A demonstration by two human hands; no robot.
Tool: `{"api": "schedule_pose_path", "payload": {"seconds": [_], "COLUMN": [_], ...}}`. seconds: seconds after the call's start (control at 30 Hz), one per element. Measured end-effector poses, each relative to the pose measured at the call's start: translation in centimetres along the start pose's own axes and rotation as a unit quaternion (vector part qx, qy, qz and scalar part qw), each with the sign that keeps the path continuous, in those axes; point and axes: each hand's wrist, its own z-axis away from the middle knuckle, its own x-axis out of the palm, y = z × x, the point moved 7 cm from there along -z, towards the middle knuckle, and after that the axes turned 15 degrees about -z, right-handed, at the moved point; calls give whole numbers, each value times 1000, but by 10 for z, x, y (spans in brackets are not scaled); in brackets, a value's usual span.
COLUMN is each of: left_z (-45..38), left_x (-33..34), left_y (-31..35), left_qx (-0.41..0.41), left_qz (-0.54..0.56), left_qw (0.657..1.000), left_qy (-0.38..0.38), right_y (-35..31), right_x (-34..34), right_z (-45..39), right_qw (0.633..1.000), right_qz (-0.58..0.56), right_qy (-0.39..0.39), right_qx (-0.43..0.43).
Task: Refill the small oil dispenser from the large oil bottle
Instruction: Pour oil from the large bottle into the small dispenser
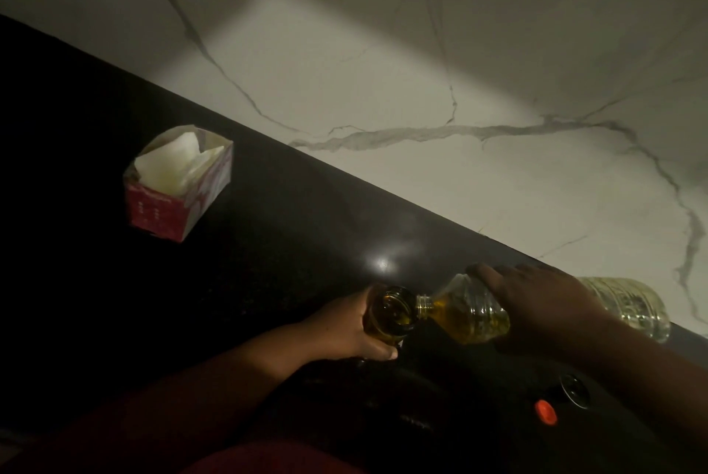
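Wrapped around the small oil dispenser (389, 314), the left hand (344, 328) has its fingers curled closed on the glass body, the thumb tip showing at the lower edge near 6 o'clock of the vessel. Its open round mouth faces up toward the camera, so the long axis runs roughly upright, and dark golden oil shows inside. The right hand (536, 301) lies over the top of the large oil bottle (479, 311), fingers spread across and pressed down on the ribbed clear plastic, clasping it from above. That bottle is tipped close to level, its long axis running from about 3 o'clock at the base to 9 o'clock at the neck; the uncapped neck points left and meets the rim of the dispenser at its 3 o'clock side. Yellow oil pools in the shoulder toward the neck. Both sit over the black counter (268, 243), near its back edge along the marble wall (421, 90). An orange cap (546, 411) lies on the counter at about 5 o'clock from the bottle, just beside a dark round object too dim to identify. An open carton (178, 182) with white paper stands well apart at 10 o'clock.
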Motion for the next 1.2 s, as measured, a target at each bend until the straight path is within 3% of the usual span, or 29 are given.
{"api": "schedule_pose_path", "payload": {"seconds": [1.2], "left_z": [1], "left_x": [0], "left_y": [-1], "left_qx": [-5], "left_qz": [-2], "left_qw": [1000], "left_qy": [20], "right_y": [-1], "right_x": [0], "right_z": [-1], "right_qw": [1000], "right_qz": [12], "right_qy": [5], "right_qx": [0]}}
